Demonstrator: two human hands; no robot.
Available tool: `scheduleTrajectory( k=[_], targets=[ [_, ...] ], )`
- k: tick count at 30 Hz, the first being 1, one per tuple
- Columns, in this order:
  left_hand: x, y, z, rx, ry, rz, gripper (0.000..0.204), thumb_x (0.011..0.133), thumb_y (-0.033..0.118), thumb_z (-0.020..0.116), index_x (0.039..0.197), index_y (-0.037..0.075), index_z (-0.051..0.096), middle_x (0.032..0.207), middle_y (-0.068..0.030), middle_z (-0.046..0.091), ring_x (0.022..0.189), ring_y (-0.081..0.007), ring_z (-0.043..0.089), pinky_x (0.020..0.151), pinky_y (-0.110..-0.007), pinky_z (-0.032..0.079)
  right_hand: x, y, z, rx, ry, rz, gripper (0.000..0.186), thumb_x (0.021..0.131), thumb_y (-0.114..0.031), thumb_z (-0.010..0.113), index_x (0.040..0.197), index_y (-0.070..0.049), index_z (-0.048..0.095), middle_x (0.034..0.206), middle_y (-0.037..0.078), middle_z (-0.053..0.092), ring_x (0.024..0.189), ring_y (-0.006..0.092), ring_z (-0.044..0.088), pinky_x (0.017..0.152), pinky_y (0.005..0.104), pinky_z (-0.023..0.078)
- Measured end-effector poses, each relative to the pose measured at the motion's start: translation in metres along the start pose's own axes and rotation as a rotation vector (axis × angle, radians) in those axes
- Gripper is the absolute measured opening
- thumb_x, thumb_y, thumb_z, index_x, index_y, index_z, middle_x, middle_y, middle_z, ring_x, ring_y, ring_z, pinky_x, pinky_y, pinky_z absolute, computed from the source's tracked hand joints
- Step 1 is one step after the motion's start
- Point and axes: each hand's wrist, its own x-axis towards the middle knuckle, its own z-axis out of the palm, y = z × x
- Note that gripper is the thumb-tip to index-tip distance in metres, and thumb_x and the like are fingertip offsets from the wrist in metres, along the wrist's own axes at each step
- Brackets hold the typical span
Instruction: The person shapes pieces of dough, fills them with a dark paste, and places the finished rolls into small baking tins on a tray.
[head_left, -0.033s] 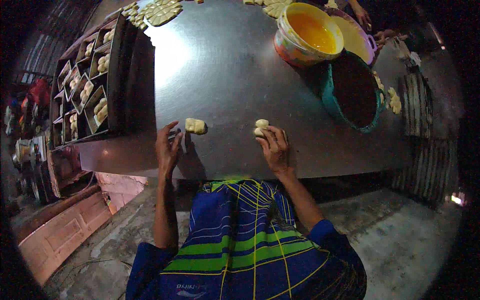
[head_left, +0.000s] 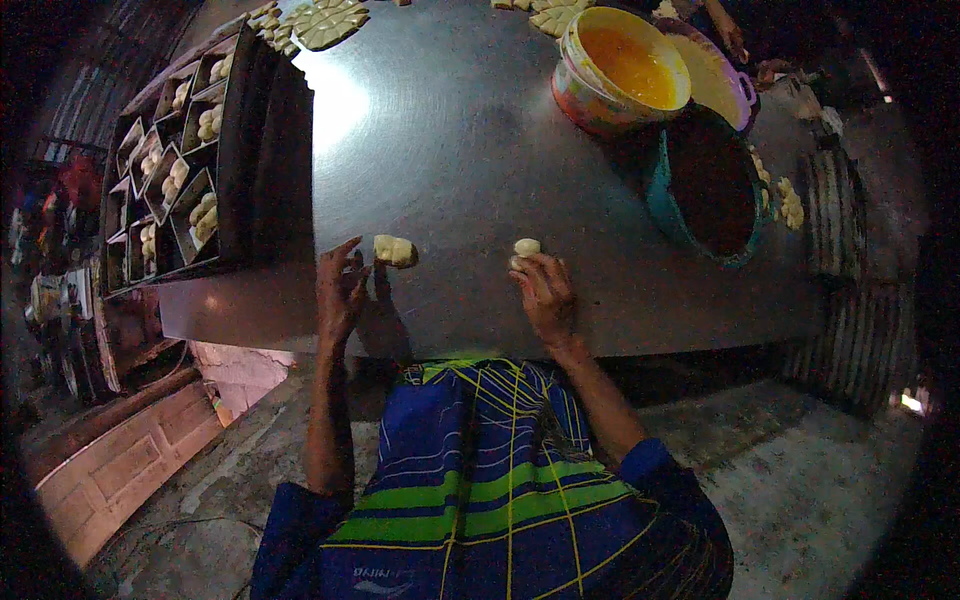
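Observation:
My left hand (head_left: 342, 288) is beside a lobed piece of pale dough (head_left: 395, 250) on the metal tabletop. Its fingers are apart and hold nothing; a small gap separates them from the dough. My right hand (head_left: 549, 297) has its fingers bent over a second small piece of dough. One rounded ball (head_left: 527, 246) of that dough shows past the fingertips, while the nearer part is mostly covered by the fingers.
To the left, a dark tray (head_left: 240, 150) holds several tins with dough balls. At the back right are a bucket of orange-yellow liquid (head_left: 630, 65), a lilac-rimmed basin (head_left: 745, 95) and a dark teal bucket (head_left: 660, 190). Cut dough (head_left: 325, 22) lies at the far edge; another person's hand (head_left: 735, 40) shows beyond.
My right fingers have closed further over the near part of the dough, hiding more of it. My left fingers have curled slightly. The dough on the left stays where it was.

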Motion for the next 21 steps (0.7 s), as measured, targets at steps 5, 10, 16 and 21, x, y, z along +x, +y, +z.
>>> scheduleTrajectory(
  k=[5,10,16,21],
  targets=[
    [0.022,-0.036,0.017,-0.048,-0.197,0.024,0.044,0.089,0.002,0.06,0.132,0.013,0.057,0.135,-0.0125,0.042,0.113,-0.0238,0.055,0.092,-0.034,0.052,0.05,-0.071,0.062,0.336,-0.265,-0.135,0.042,0.078,-0.002,0.072,0.119,-0.004,0.062,0.111,0.013,0.064,0.098,0.0326,0.062,0.092,0.0414,0.05],
    [0.027,-0.023,0.013,0.393,-0.139,0.41,0.037,0.083,0.004,0.063,0.12,0.01,0.063,0.126,-0.0103,0.056,0.109,-0.0301,0.056,0.092,-0.041,0.047,0.069,-0.089,0.102,0.364,-0.226,-0.098,0.039,0.082,-0.007,0.07,0.119,-0.003,0.062,0.107,0.014,0.067,0.096,0.0328,0.063,0.088,0.0408,0.05],
    [0.03,-0.032,0.021,0.557,-0.134,0.51,0.028,0.082,0.012,0.063,0.11,0.015,0.065,0.119,-0.003,0.061,0.111,-0.0255,0.055,0.092,-0.04,0.042,0.046,-0.075,0.048,0.694,-0.456,0.432,0.02,0.086,-0.011,0.07,0.102,0.0,0.07,0.094,0.008,0.07,0.084,0.0165,0.065,0.076,0.0313,0.05],
    [0.023,-0.025,0.035,0.569,-0.079,0.534,0.025,0.081,0.015,0.065,0.107,0.017,0.066,0.118,-0.0003,0.061,0.111,-0.0239,0.054,0.091,-0.041,0.04,0.023,-0.068,-0.014,0.838,-0.444,0.818,0.018,0.085,-0.008,0.071,0.103,-0.002,0.07,0.092,0.004,0.069,0.084,0.0083,0.062,0.074,0.0246,0.049]
  ],
)
